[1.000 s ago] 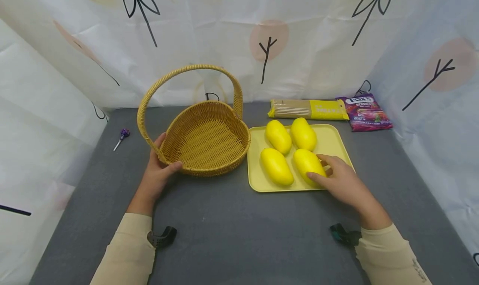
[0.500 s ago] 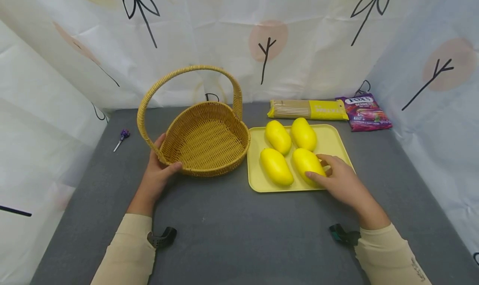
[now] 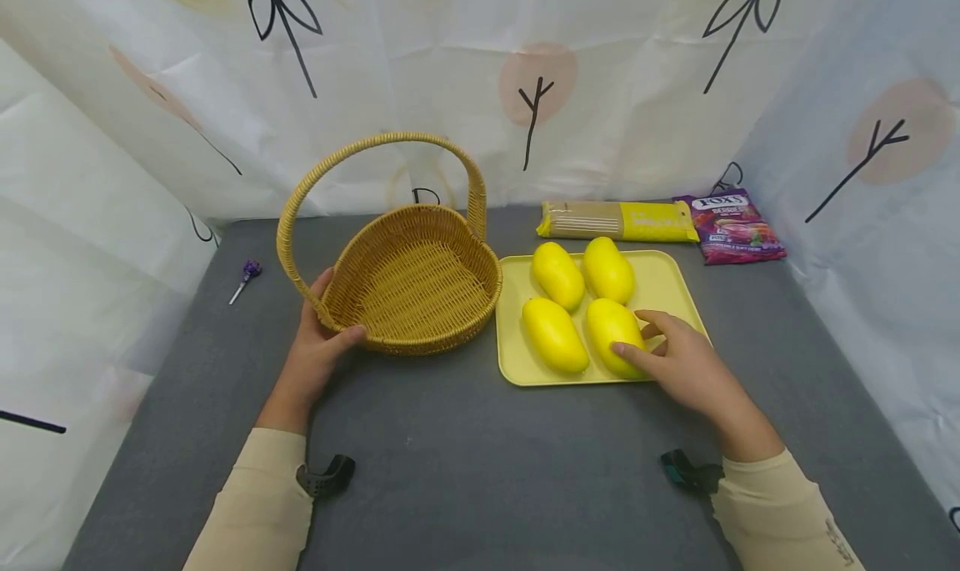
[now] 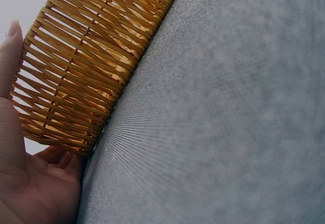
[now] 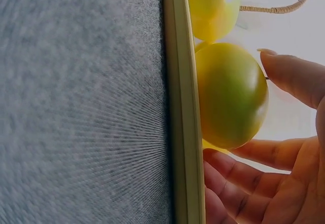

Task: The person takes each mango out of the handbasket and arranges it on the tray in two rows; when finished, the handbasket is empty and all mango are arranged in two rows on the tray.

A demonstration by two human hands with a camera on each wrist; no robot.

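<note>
A woven wicker basket with a tall arched handle stands on the grey table, nothing in it. My left hand holds its left side, thumb along the front rim; in the left wrist view the hand cups the end of the weave. Right of the basket, a yellow tray bears several yellow mangoes, including a front-left mango. My right hand holds the front-right mango from its right side. In the right wrist view, thumb and fingers curve round this mango, still on the tray.
A pack of dry noodles and a purple candy bag lie behind the tray. To the basket's left is a purple lollipop. White patterned cloth walls in the back and sides of the table.
</note>
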